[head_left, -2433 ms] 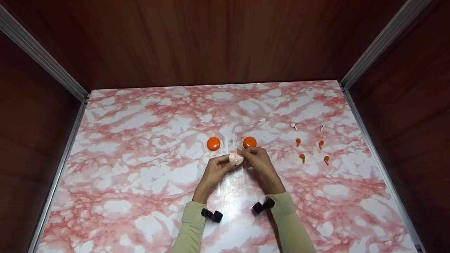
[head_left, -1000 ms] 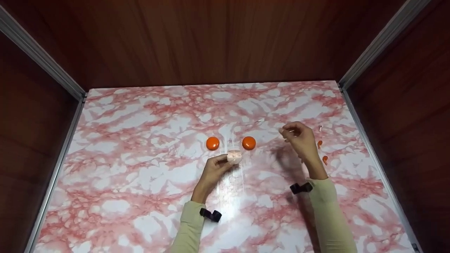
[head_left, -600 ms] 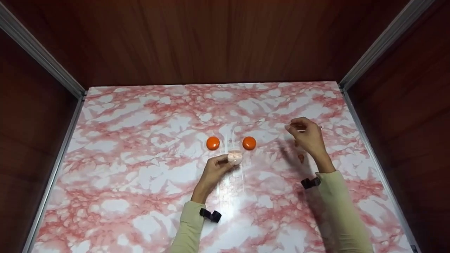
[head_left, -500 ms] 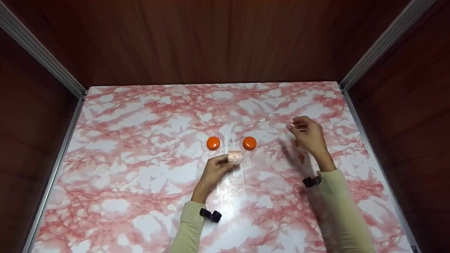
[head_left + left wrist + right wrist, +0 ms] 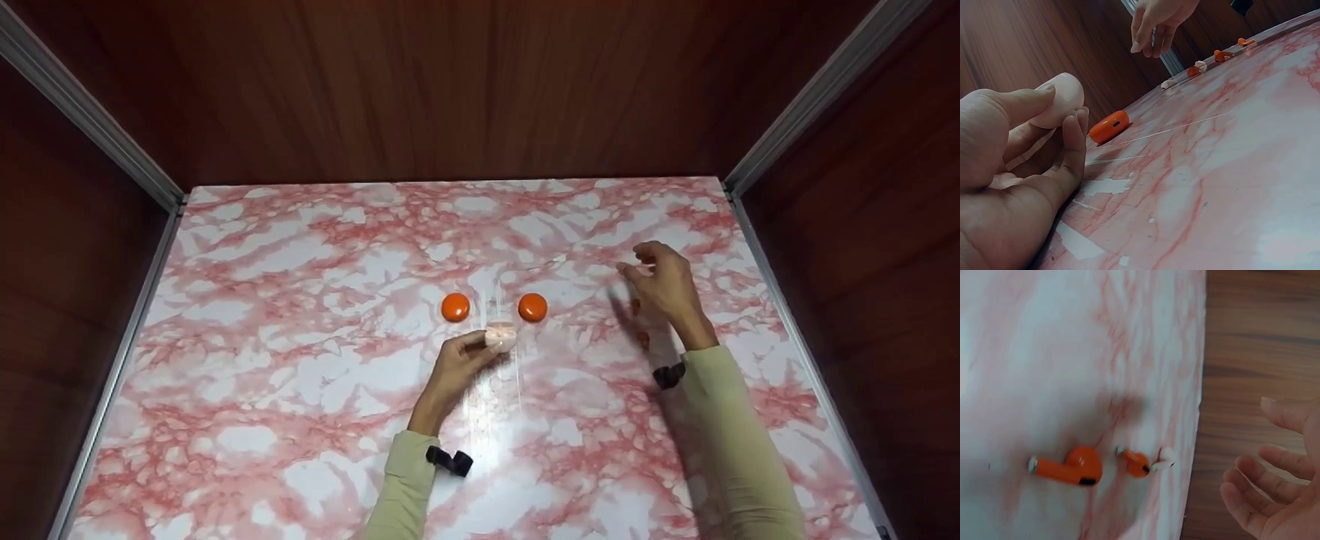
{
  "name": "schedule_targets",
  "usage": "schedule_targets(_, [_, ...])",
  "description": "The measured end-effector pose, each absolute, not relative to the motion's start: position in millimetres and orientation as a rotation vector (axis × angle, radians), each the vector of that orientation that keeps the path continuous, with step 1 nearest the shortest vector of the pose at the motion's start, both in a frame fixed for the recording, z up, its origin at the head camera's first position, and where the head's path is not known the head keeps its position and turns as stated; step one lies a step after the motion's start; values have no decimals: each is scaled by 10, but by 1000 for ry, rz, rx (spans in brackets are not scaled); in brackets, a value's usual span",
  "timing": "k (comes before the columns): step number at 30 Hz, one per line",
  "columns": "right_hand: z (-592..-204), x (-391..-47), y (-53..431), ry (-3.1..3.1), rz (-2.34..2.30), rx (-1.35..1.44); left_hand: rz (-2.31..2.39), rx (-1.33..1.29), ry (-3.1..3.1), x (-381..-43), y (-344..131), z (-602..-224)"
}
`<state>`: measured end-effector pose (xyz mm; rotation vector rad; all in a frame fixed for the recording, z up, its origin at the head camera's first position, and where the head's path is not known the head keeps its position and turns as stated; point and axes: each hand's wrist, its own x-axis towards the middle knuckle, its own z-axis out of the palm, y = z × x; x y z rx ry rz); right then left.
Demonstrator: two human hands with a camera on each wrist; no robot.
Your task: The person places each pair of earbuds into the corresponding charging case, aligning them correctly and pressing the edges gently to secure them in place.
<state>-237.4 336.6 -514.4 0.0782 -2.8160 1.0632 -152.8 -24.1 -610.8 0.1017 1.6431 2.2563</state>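
1. The pale case is near the middle of the tabletop, in the left hand's hold
2. The left hand pinches it between thumb and bent fingers, reaching in from about 7 o'clock
3. Two orange cases sit near it – one orange case at 10 o'clock, the other orange case between 1 and 2
4. The right hand, between 2 and 3 o'clock and well apart, hovers with fingers loosely bent, thumb spread away, nothing in its grasp
5. By it lie a nearer orange earbud and, at 3 o'clock from that in the right wrist view, a second orange earbud, then a pale earbud
6. Wood-grained panel at 12 o'clock, beyond the table
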Motion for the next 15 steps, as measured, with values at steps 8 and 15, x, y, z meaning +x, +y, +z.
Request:
schedule_targets(8, [-5271,-2466,3491,-2893,978,82,2271,117,1630,-1516,-251,-6110])
schedule_targets(15, [-5328,-2510,3547,-3031,913,53,2262,97,1637,-1519,-247,-6098])
